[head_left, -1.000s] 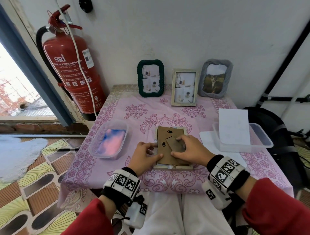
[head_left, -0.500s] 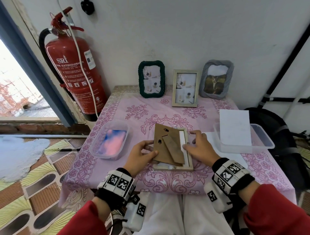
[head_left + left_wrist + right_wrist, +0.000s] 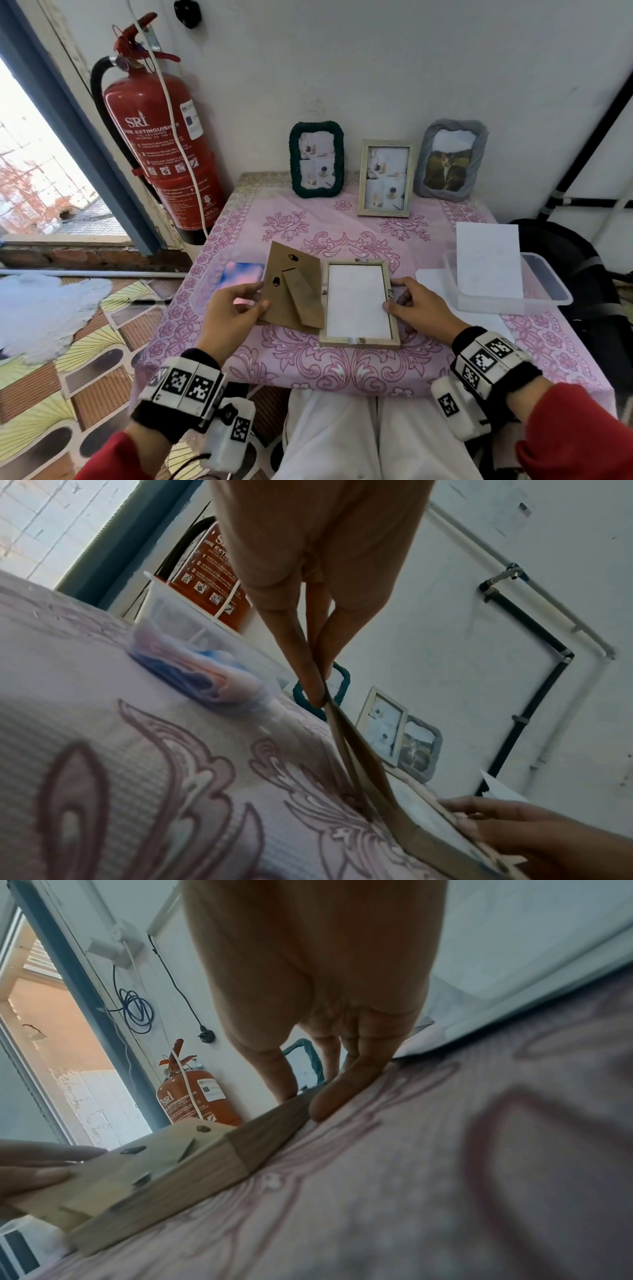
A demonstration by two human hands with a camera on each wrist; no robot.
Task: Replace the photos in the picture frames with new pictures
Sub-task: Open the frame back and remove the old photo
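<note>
A pale wooden frame [image 3: 359, 342] lies face down near the table's front edge. Inside it shows the white back of a photo [image 3: 356, 301]. My left hand [image 3: 262, 294] pinches the brown backing board [image 3: 291, 274] with its stand flap and holds it tilted up just left of the frame. The pinch on the backing board [image 3: 363, 761] by my left hand [image 3: 318, 688] is plain in the left wrist view. My right hand [image 3: 390, 294] grips the frame's right rail. In the right wrist view its thumb lies on top of the frame [image 3: 205, 1172] and a fingertip [image 3: 339, 1093] against the outer side.
Three standing frames line the wall: green [image 3: 317, 159], wooden [image 3: 387, 178], grey [image 3: 450, 159]. A clear tub [image 3: 212, 294] with a pink-blue picture sits left. A clear tub [image 3: 548, 291] under white paper [image 3: 488, 260] sits right. A fire extinguisher [image 3: 161, 137] stands beyond the left corner.
The backing board has come off the frame and swung left in my left hand, baring the photo's white back. My right hand has slid from the board to the frame's right rail.
</note>
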